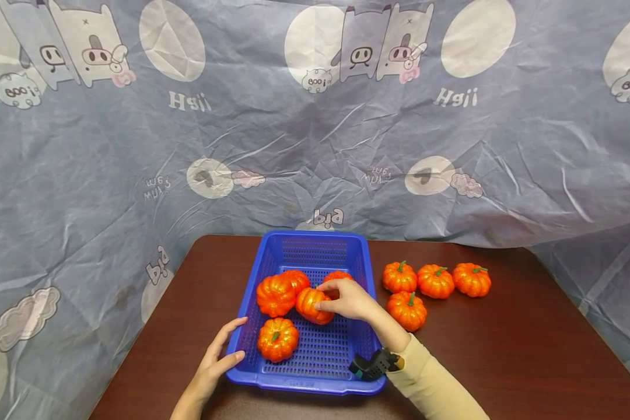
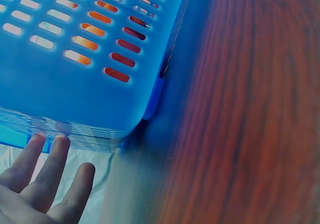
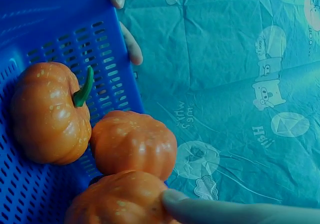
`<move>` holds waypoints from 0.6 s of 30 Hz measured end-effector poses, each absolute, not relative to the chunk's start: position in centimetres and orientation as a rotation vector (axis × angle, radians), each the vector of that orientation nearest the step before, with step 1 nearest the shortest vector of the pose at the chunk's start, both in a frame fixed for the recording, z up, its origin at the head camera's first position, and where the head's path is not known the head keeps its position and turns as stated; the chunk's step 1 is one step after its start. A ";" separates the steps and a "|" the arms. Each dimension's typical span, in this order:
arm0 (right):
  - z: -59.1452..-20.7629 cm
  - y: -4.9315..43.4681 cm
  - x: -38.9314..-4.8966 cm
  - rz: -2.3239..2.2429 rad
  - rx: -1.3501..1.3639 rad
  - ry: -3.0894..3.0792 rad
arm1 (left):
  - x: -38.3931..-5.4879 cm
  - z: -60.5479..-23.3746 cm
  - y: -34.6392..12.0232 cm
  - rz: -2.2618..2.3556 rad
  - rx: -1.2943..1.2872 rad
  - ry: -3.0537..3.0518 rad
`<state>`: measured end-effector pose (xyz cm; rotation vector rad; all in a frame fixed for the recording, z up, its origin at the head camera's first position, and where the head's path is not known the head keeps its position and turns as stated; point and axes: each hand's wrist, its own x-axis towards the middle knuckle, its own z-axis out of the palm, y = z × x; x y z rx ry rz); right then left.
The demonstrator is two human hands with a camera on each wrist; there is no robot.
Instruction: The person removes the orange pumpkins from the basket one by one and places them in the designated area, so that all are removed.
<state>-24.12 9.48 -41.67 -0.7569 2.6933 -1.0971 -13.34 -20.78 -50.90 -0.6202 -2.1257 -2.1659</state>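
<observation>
My right hand pinches a small orange pumpkin between thumb and fingers, inside a blue plastic basket. In the right wrist view a finger presses the side of this pumpkin. Other pumpkins lie around it: one directly to its left, one behind, one near the front with its green stem up, and one partly hidden behind the right hand. Against the basket's left side rests my left hand, fingers fairly straight and spread; the left wrist view shows its fingertips by the perforated wall.
Right of the basket, several more pumpkins with green stems stand grouped on the dark brown wooden table. A grey-blue printed cloth hangs behind the table and at its sides. A black band is on the right wrist.
</observation>
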 end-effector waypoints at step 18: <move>-39.3 11.6 -22.7 -1.404 -0.683 2.636 | -13.2 -50.9 -20.8 -2.177 -0.608 -2.131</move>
